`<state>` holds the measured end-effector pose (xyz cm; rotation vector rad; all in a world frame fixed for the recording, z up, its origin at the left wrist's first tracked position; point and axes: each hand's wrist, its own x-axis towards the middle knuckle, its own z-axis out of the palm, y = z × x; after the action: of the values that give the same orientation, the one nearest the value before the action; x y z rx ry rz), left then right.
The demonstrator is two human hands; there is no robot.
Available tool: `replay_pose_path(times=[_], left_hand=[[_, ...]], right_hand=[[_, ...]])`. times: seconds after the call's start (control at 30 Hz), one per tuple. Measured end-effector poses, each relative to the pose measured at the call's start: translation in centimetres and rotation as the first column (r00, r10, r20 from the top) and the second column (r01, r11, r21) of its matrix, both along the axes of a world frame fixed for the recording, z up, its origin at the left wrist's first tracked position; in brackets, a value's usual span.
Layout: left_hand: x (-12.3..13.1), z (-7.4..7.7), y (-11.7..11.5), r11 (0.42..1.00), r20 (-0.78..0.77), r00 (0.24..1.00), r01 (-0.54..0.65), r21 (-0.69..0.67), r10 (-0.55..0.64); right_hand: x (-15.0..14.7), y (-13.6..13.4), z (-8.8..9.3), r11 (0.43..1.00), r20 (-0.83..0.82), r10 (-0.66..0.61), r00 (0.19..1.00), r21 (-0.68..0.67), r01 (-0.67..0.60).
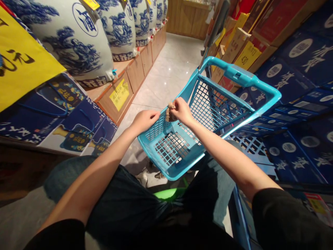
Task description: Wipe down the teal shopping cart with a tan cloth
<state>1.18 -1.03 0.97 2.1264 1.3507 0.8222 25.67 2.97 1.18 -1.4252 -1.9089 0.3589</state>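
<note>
A turquoise plastic mesh shopping basket (241, 74) sits in front of me, its long handle rim running to the right. My right hand (182, 111) pinches a small tan, knobbly item (169, 113) above the basket's left side. My left hand (144, 121) reaches in from the left, its fingertips close beside that item and just over the basket's near rim. Part of the item is hidden by my fingers, and I cannot tell what it is.
Large blue-and-white porcelain jars (73, 34) stand on a wooden shelf unit (117, 93) at left, above navy gift boxes (62, 118). Navy boxes (293, 69) and cardboard cartons (270, 24) with yellow tags line the right. A tiled aisle floor (166, 76) runs ahead.
</note>
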Motion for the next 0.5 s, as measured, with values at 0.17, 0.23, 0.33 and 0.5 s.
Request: replay_pose_path(times=[0.17,0.23,0.33,0.5], left_hand=[[-0.15,-0.15,0.13,1.0,-0.033,0.999,-0.001,0.007,0.001],[-0.16,-0.14,0.11,1.0,-0.034,0.999,0.001,0.003,-0.001],[-0.17,-0.12,0.03,1.0,-0.032,0.999,0.005,0.007,-0.005],[-0.22,-0.03,0.28,0.999,-0.068,0.998,0.007,0.034,-0.004]], right_hand=[[0.45,0.49,0.42,0.985,-0.057,-0.169,0.984,-0.035,0.167],[0.61,0.56,0.5,0.98,-0.071,-0.196,0.978,-0.031,0.194],[0.39,0.27,0.47,0.997,-0.027,-0.077,0.997,-0.001,0.077],[0.1,0.37,0.2,0.995,-0.048,-0.103,0.994,0.012,0.103]])
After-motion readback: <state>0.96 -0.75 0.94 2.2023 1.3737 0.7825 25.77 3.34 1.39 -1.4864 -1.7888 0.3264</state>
